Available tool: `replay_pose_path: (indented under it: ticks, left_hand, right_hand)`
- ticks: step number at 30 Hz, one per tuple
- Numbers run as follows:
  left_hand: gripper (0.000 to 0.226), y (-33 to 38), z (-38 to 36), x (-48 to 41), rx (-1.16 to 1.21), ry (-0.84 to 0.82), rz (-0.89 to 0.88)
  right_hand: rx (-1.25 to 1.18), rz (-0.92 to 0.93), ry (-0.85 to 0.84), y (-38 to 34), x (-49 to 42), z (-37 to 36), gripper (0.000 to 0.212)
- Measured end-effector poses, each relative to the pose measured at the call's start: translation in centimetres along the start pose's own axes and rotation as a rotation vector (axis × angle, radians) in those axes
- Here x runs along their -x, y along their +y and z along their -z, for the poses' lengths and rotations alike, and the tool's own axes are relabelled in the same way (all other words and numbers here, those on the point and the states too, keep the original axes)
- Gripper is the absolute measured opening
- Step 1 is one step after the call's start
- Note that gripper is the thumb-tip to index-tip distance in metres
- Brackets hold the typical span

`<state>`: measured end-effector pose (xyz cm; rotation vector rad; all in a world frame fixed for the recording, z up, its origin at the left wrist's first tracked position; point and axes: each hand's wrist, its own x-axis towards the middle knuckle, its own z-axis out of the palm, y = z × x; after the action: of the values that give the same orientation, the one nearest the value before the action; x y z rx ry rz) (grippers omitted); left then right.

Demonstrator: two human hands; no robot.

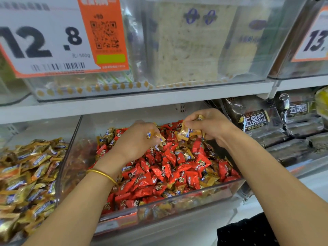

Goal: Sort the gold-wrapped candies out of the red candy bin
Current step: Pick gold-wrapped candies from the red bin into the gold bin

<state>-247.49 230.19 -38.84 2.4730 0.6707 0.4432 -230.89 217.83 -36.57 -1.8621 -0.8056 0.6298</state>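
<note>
Legible print on shelf labels and packaging.
Upper-left price tag (44, 41): "12.8", with "元/500g" below it, beside a QR code (105, 34). Upper-right price tag (315, 39): "13.", cut off by the frame edge. Dark bread packs (255, 120): "五黑厚切吐司".

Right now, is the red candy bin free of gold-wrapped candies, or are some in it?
Not free: gold-wrapped candies lie among the red candies in the bin, mid-pile and back left.

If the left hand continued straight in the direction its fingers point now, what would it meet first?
Most likely the right hand and the gold candies it pinches, just beyond the left hand. Depth is unclear; it could dip into the red candies instead.
</note>
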Motion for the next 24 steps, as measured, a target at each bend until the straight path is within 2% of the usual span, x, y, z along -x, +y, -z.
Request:
replay_pose_path:
  ticks: [4, 8, 12, 19, 22, 24]
  left_hand:
    - [0.004, 0.5, 0.7, 0.5, 0.494, 0.082, 0.216]
    - [0.007, 0.1, 1.4, 0.7, 0.822, 0.059, 0.408]
    - [0.006, 0.2, 1.7, 0.8, 1.068, 0.044, 0.47]
    - [0.006, 1.2, 3.1, 2.3, 1.015, 0.108, 0.431]
    - [0.004, 1.8, 5.2, 4.1, 0.873, 0.099, 0.391]
    - [0.011, 1.3, 7.1, 5.8, 0.742, 0.078, 0.375]
  right_hand:
    - [-0.209, -0.108, -0.041, -0.1, 0.0, 0.2, 0.006]
    - [-0.452, -0.198, -0.133, -0.2, 0.2, 0.3, 0.007]
    - [-0.511, -0.213, -0.174, -0.3, 0.6, 0.0, 0.007]
    - [-0.629, -0.207, -0.223, -0.5, 1.8, -0.9, 0.007]
    - [-0.682, -0.195, -0.287, -1.4, 2.9, -2.2, 0.014]
    - [-0.683, -0.164, -0.335, -2.6, 3.8, -3.6, 0.017]
